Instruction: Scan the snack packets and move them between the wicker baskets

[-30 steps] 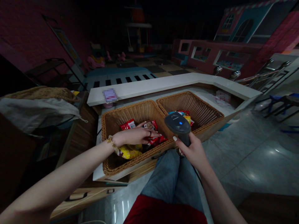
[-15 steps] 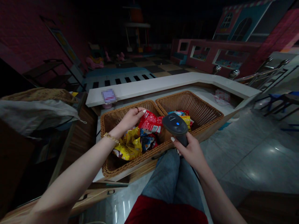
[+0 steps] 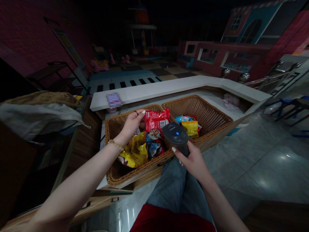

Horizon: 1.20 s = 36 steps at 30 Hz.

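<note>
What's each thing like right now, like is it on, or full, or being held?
Left hand, open, beside the red bag.
Right hand, closed around the scanner.
Scanner, held, blue light on.
Red bag, lying on top of the pile.
Left basket, holding snack bags.
Right basket, holding snack bags, partly bare.

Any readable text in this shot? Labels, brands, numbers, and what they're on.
No text is legible enough to quote.
Barcode scanner: small marking on the top of its head, too small to read.
Red snack packet: print and a white panel, too blurred to read.
Yellow snack packet: print too blurred to read.
Pixelated patch on the white counter: obscured, nothing readable.
</note>
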{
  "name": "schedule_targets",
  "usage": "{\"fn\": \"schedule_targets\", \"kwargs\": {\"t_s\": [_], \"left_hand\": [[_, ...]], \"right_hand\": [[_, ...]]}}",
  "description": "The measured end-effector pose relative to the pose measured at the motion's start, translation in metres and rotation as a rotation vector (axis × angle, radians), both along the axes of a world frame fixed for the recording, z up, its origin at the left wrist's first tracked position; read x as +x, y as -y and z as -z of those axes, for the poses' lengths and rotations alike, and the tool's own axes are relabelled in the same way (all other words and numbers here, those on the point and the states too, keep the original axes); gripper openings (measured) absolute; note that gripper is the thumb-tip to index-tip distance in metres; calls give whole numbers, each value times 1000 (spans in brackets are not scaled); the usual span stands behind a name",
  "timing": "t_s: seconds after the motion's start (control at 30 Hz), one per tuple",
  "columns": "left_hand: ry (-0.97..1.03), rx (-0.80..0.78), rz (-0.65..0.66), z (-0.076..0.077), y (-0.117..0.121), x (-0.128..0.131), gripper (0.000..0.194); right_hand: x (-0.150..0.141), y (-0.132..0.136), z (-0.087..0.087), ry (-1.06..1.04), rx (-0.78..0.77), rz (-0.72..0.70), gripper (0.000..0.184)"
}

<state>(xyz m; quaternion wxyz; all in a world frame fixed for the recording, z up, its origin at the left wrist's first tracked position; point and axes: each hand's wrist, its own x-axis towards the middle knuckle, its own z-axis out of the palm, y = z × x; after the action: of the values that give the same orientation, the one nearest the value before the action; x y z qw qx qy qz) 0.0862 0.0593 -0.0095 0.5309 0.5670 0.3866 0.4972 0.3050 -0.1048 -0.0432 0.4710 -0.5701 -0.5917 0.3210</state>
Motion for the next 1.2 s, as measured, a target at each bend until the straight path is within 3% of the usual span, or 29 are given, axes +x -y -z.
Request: {"fn": "schedule_targets", "kwargs": {"t_s": [0.3,0.67,1.07,1.2], "left_hand": [[135,-78,-70,-2,-3,-3,31],[124,-55,-110,2,-4,-5,25],[149,-43,-95,1,-8,-4,30],[130,-41,-51,-9,-14,5,28]], "right_hand": [[-2,0,1,20,-1,-3,24],[-4,-1,1,48,47,9,22],[-3,-1,-2,45,22,17,19],[2,-2,-4,39,43,35,22]]}}
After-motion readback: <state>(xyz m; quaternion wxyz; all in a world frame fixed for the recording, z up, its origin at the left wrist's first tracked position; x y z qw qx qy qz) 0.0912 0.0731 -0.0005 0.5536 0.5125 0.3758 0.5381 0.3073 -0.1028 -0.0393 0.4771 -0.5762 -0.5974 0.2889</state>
